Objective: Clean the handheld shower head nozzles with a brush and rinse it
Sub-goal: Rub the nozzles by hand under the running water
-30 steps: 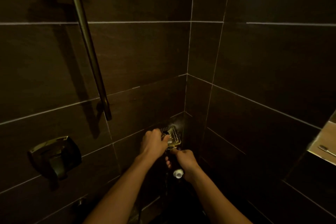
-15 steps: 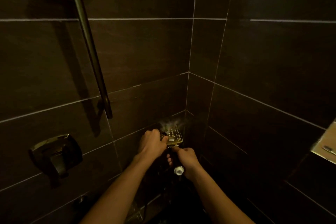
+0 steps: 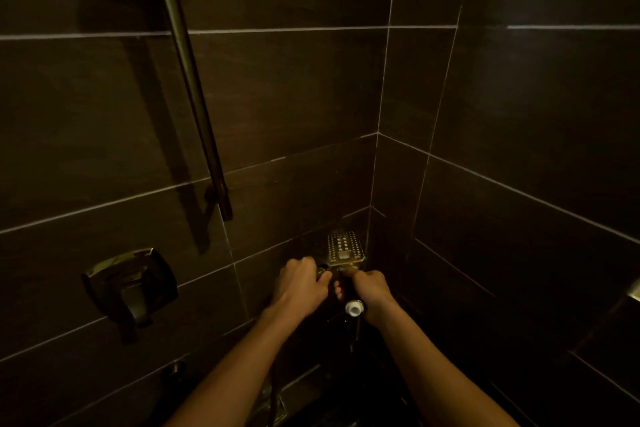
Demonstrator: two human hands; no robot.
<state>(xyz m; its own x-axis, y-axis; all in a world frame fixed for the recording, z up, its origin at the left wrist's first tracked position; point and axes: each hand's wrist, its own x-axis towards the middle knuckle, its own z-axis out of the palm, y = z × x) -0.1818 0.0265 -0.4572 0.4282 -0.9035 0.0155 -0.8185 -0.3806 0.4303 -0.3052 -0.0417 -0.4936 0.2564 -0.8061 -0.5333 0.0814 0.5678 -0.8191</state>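
Note:
The handheld shower head (image 3: 344, 248) is a square brass-coloured face dotted with nozzles, held low in the tiled corner and facing up towards me. My right hand (image 3: 374, 291) grips its handle, whose white end cap (image 3: 354, 308) sticks out below the fist. My left hand (image 3: 301, 284) sits just left of the neck, fingers curled against it below the face. It is too dark to tell whether a brush is in that hand.
Dark tiled walls meet in a corner behind the head. A metal slide bar (image 3: 194, 87) runs down the left wall, with the mixer valve handle (image 3: 133, 288) below it. Toes (image 3: 338, 291) show between my hands. A ledge edge (image 3: 635, 293) is at the far right.
My left hand has slid off the nozzle face down to the neck, leaving the face uncovered. The faint mist above the head is gone. The view has shifted slightly.

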